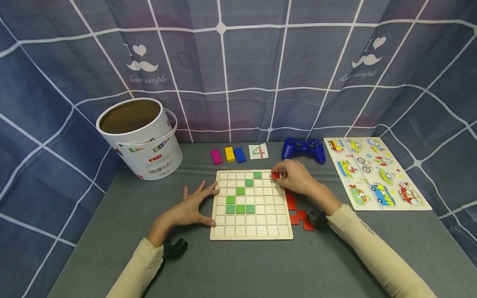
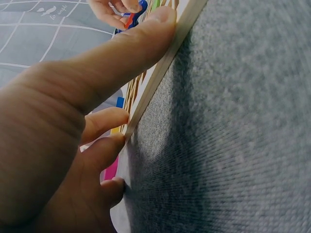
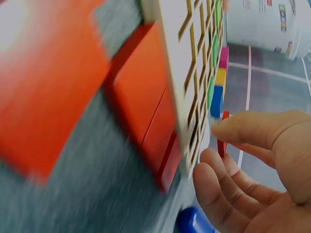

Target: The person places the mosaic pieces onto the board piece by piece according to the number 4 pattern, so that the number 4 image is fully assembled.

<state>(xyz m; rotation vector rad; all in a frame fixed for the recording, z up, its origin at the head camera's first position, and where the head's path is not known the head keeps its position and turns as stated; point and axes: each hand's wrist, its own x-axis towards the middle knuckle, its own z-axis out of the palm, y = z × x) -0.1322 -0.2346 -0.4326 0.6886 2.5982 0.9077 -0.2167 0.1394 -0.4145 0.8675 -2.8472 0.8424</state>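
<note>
A pale wooden grid board [image 1: 261, 230] lies flat, with several green square tiles [image 1: 240, 209] set in its cells. My left hand [image 1: 188, 209] rests against the board's left edge with spread fingers; in the left wrist view its thumb [image 2: 121, 58] touches the rim. Between thumb and fingers, my right hand [image 1: 298, 177] pinches a red square tile [image 1: 275, 176] over the board's far right corner. That red tile appears edge-on in the right wrist view. Several loose red tiles [image 1: 294, 219] lie along the board's right side, one pair touching its edge closely.
Behind the board are pink [image 1: 216, 157], yellow [image 1: 229, 154] and blue blocks [image 1: 239, 155], a small pattern card [image 1: 258, 151] and a blue game controller [image 1: 303, 149]. A white bucket [image 1: 156, 159] stands at back left, a picture puzzle board [image 1: 367, 178] at right.
</note>
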